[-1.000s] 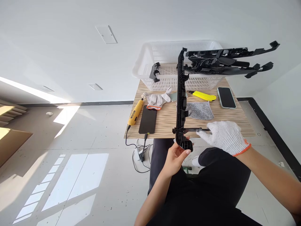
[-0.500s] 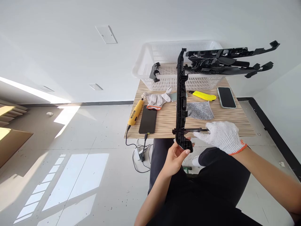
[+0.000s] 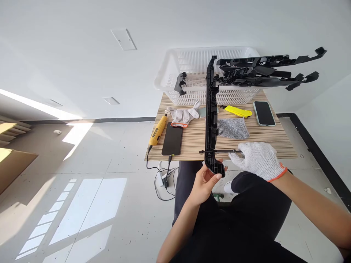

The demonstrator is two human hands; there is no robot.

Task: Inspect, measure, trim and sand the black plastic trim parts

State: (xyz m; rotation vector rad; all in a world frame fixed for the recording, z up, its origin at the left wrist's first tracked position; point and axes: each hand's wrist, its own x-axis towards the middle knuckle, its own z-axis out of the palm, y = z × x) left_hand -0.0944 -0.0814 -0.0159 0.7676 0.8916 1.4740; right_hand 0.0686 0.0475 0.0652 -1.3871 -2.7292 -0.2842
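My bare left hand (image 3: 204,184) grips the bent lower end of a long black plastic trim piece (image 3: 211,113), which stands lengthwise over the table. My right hand (image 3: 257,159), in a white knit glove with an orange cuff, is closed at the right end of a thin black strip (image 3: 225,151). This strip crosses the trim piece just above its bend and sticks out on the left side. Whether it is a separate tool or part of the piece I cannot tell. The gloved fingertips partly hide its end.
A white plastic basket (image 3: 170,86) at the back holds several black plastic parts (image 3: 255,71), some jutting out right. On the striped table (image 3: 274,144) lie a yellow corded tool (image 3: 158,130), a dark phone (image 3: 172,140), a glove (image 3: 182,115), a grey cloth (image 3: 233,128), a yellow cutter (image 3: 238,111) and another phone (image 3: 264,113).
My right hand has shifted slightly, its thumb a little farther right along the strip. The strip's left end pokes out a bit farther left. My left hand and the trim piece stay nearly still.
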